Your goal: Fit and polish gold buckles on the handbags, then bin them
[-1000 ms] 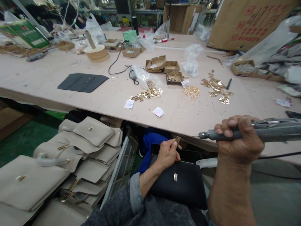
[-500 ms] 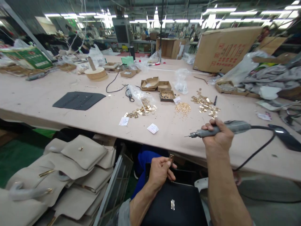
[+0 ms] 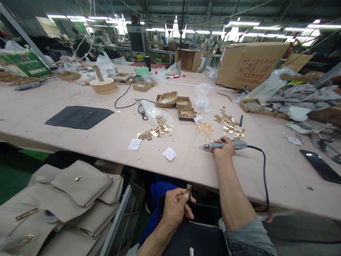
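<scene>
My right hand is wrapped round a grey electric screwdriver, its thin bit pointing left, low over the table beside a heap of tiny gold screws. Between the thumb and fingers of my left hand is a small gold metal plate, held upright just below the table edge. Under that hand a black leather bag piece lies on my lap, with a small shiny fitting on it at the bottom of the view. Gold plates lie in a pile at the middle of the table.
More gold hardware lies to the right, near small cardboard boxes. A dark panel is at left, a phone at right. Beige bags are stacked lower left beside a crate. The screwdriver's cord hangs over the edge.
My right hand has moved left and forward with the screwdriver, bringing it lower toward the tiny screws. My left hand still pinches the gold plate. The view has shifted slightly.
</scene>
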Demonstrator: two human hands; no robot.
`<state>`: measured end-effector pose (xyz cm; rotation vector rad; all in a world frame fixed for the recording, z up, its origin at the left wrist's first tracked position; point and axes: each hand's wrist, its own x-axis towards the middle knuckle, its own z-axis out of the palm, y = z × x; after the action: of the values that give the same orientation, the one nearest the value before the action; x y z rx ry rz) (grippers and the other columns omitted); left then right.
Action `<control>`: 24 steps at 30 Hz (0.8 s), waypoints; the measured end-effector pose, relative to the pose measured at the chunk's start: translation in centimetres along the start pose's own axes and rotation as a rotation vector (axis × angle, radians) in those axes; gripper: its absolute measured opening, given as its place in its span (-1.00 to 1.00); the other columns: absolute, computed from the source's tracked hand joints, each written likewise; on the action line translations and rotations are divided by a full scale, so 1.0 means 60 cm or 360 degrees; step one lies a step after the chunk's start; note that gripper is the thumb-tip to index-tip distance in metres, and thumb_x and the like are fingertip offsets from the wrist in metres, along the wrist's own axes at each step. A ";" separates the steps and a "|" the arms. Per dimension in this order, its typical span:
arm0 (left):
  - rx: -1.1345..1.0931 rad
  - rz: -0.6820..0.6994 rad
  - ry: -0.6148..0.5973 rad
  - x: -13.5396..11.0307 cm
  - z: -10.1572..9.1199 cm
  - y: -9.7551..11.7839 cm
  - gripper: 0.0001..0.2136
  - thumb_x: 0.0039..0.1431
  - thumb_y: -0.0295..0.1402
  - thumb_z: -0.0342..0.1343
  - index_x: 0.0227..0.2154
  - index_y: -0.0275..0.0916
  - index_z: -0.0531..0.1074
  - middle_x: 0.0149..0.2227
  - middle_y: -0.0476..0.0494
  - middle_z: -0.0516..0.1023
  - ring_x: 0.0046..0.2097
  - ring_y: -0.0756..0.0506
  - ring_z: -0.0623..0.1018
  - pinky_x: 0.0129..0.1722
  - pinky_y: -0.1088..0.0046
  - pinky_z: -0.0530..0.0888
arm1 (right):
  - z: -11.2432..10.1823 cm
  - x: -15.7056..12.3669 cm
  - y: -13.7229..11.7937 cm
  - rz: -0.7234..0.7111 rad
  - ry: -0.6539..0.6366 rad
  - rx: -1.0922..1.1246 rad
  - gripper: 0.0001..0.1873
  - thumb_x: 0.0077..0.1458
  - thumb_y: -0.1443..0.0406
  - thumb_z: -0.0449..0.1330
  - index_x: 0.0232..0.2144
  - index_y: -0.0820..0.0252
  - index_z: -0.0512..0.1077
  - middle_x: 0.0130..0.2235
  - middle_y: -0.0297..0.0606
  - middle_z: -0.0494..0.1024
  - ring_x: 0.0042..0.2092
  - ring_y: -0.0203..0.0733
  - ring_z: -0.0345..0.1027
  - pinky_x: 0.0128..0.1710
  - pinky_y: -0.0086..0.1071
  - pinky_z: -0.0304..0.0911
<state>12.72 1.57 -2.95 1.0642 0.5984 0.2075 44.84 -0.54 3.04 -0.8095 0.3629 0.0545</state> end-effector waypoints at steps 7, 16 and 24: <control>-0.0009 -0.0068 -0.0005 0.003 0.006 0.013 -0.52 0.13 0.07 0.26 -0.39 -0.37 0.55 -0.73 -0.13 0.48 -0.74 -0.03 0.45 -0.74 0.61 0.28 | -0.008 0.000 -0.001 -0.0076 -0.0014 0.0012 -0.77 -0.05 0.42 0.25 -0.40 0.18 0.23 -0.44 -0.46 0.39 -0.56 -0.44 0.21 -0.60 -0.51 0.32; -0.0037 -0.0092 -0.0029 0.002 0.004 0.019 -0.53 0.15 0.06 0.25 -0.36 -0.37 0.54 -0.73 -0.14 0.50 -0.74 -0.03 0.45 -0.71 0.58 0.36 | 0.009 -0.028 0.016 -0.0233 -0.0192 -0.0037 -0.74 -0.08 0.39 0.34 -0.38 0.20 0.31 -0.41 -0.41 0.43 -0.52 -0.42 0.24 -0.57 -0.48 0.38; -0.0043 -0.0069 -0.0036 -0.001 0.000 0.021 -0.53 0.17 0.06 0.24 -0.35 -0.36 0.54 -0.72 -0.14 0.50 -0.73 -0.04 0.46 -0.69 0.59 0.34 | 0.014 -0.015 0.030 -0.0293 -0.0130 -0.0069 -0.75 -0.06 0.39 0.33 -0.37 0.20 0.31 -0.42 -0.41 0.44 -0.52 -0.40 0.26 -0.58 -0.46 0.39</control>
<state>12.80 2.16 -1.82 1.0252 0.5966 0.1650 43.93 1.41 2.62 -0.8781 0.2095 -0.0764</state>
